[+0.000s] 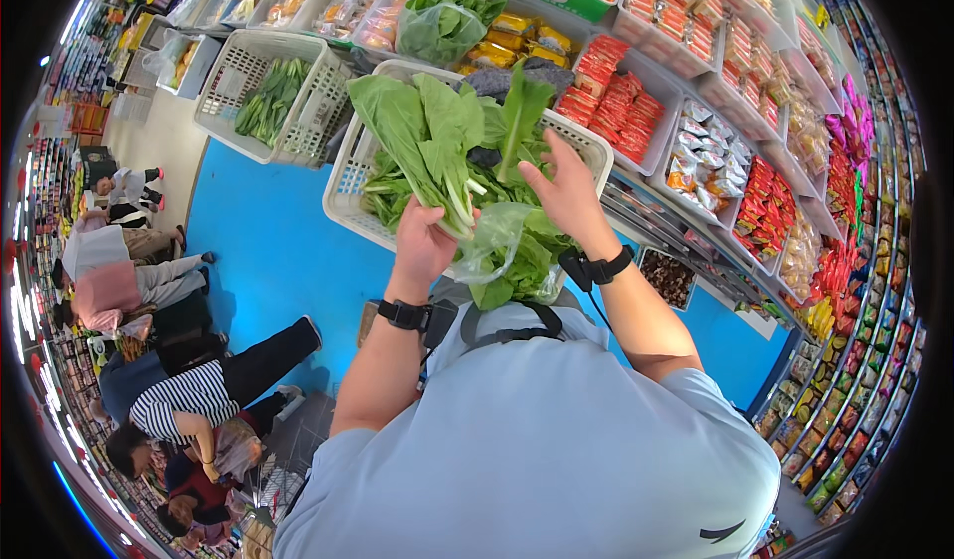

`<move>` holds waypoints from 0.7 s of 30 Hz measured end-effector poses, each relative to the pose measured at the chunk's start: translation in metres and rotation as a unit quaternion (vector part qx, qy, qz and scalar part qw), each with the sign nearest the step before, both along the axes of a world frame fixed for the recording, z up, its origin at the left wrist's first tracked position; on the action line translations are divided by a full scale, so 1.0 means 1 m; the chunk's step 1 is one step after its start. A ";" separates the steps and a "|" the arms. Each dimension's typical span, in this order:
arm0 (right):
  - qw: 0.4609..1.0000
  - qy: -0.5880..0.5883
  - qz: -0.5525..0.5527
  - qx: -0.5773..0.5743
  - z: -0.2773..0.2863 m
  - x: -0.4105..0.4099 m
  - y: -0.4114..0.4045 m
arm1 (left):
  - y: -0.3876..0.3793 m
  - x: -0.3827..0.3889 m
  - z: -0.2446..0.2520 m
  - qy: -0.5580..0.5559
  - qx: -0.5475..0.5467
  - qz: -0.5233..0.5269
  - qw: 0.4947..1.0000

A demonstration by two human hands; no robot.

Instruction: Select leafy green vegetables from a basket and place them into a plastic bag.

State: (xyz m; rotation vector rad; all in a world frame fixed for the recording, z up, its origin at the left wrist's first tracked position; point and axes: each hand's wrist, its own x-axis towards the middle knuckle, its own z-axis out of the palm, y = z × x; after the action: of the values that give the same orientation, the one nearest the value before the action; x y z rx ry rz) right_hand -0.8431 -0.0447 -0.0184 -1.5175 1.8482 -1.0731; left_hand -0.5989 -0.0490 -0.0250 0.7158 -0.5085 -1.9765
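Note:
My left hand [426, 238] is closed around the pale stems of a bunch of leafy greens [425, 127], whose broad leaves fan out away from me. Fingers apart, my right hand [560, 182] is at the right side of a white plastic basket [596, 145], beside an upright green leaf [522, 115]; I see nothing held in it. More greens lie in the basket, with dark grey cloth at its far edge. A clear plastic bag [496, 238] with leafy greens [522, 261] is at the near side, between my forearms.
Another white basket [209, 104] with greens stands to the left. A bagged bunch of greens [441, 26] rests on bins of packaged snacks beyond. Red-wrapped snacks [615, 104] fill a bin at right. Several people are on the left, one in a striped shirt [186, 402].

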 end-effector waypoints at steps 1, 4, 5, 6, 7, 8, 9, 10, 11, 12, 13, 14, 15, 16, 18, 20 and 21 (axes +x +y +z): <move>1.000 0.000 -0.001 -0.001 0.003 0.001 0.001 | 0.000 -0.001 0.001 -0.005 -0.002 -0.003 1.000; 0.963 -0.191 0.166 0.089 0.025 0.011 0.015 | 0.007 -0.007 0.006 -0.052 -0.010 -0.012 0.999; 0.963 -0.191 0.165 0.092 0.026 0.022 0.022 | 0.010 -0.009 0.007 -0.090 -0.014 -0.012 0.996; 0.948 -0.238 0.184 0.109 0.026 0.030 0.026 | 0.009 -0.009 0.003 -0.128 -0.030 -0.022 0.991; 0.929 -0.284 0.202 0.125 0.024 0.033 0.028 | 0.010 -0.008 0.001 -0.126 -0.029 -0.024 0.991; 0.930 -0.282 0.199 0.126 0.018 0.030 0.028 | 0.013 -0.005 0.000 -0.112 -0.032 -0.022 0.993; 0.918 -0.334 0.167 0.130 0.012 0.030 0.028 | 0.014 -0.003 0.003 -0.100 -0.034 -0.019 0.994; 0.903 -0.385 0.134 0.133 0.008 0.028 0.028 | 0.012 -0.003 0.010 -0.096 -0.014 0.003 0.995; 0.904 -0.385 0.132 0.134 0.005 0.022 0.030 | 0.009 -0.001 0.009 -0.095 -0.013 0.002 0.995; 0.875 -0.445 0.132 0.138 0.006 0.015 0.031 | 0.008 0.003 0.008 -0.059 -0.008 0.015 0.998; 0.843 -0.503 0.131 0.141 0.007 0.008 0.033 | 0.007 0.008 0.008 -0.023 -0.003 0.029 0.999; 0.827 -0.522 0.155 0.142 0.002 0.003 0.036 | 0.007 0.013 0.008 -0.022 -0.002 0.028 0.999; 0.828 -0.520 0.155 0.142 0.005 -0.002 0.038 | 0.006 0.015 0.008 -0.020 -0.009 0.022 1.000; 0.786 -0.579 0.162 0.144 0.008 -0.005 0.041 | 0.005 0.017 0.008 -0.018 -0.016 0.017 1.000; 0.728 -0.648 0.166 0.150 0.009 -0.009 0.044 | 0.005 0.016 0.011 -0.027 -0.021 0.013 0.999; 0.711 -0.667 0.175 0.138 0.003 -0.012 0.044 | 0.006 0.010 0.018 -0.042 -0.031 0.001 0.999; 0.693 -0.686 0.183 0.127 0.001 -0.012 0.044 | 0.007 0.007 0.020 -0.058 -0.039 -0.010 0.997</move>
State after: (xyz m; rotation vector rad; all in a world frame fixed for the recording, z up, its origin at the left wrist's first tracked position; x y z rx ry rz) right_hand -0.8552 -0.0003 -0.0171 -0.4487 0.5233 -1.1286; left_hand -0.5916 -0.0421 -0.0045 0.7826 -0.6618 -1.9308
